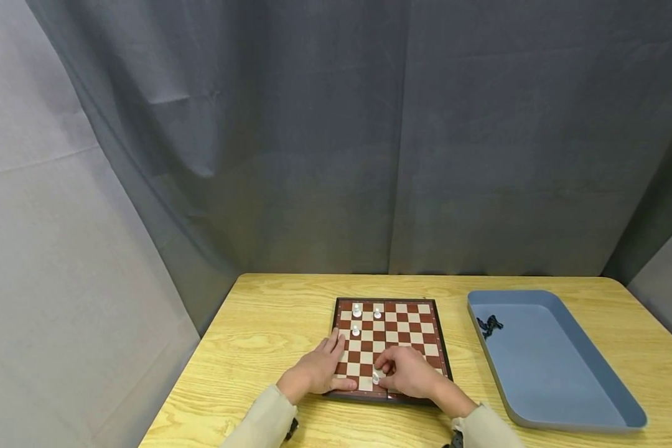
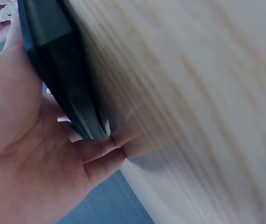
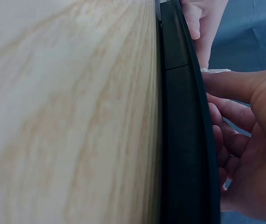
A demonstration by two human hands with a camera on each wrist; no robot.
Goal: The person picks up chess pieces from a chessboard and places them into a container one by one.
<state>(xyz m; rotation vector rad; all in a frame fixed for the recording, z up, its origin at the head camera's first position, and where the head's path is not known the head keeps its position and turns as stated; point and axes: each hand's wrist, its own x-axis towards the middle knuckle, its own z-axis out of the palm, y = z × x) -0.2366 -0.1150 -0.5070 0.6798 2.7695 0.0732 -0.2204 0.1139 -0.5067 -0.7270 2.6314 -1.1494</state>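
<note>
A brown-and-cream chessboard (image 1: 401, 344) with a dark rim lies on the table. The left hand (image 1: 319, 368) rests over its near left corner, fingers spread along the left side and thumb on the near squares. At the near edge, left of the fold line, the right hand (image 1: 407, 372) pinches a small white chess piece (image 1: 376, 377) between thumb and fingers; its exact kind is unclear. On the far left squares stand a larger white piece (image 1: 356, 310) and two white pawns, one pawn (image 1: 378, 313) beside it and another pawn (image 1: 355, 331) nearer.
A blue-grey tray (image 1: 574, 367) stands on the right of the wooden table (image 1: 269, 323). Small black pieces (image 1: 490, 325) lie bunched at its left wall. Grey curtains (image 1: 325, 155) hang behind the table and at the left.
</note>
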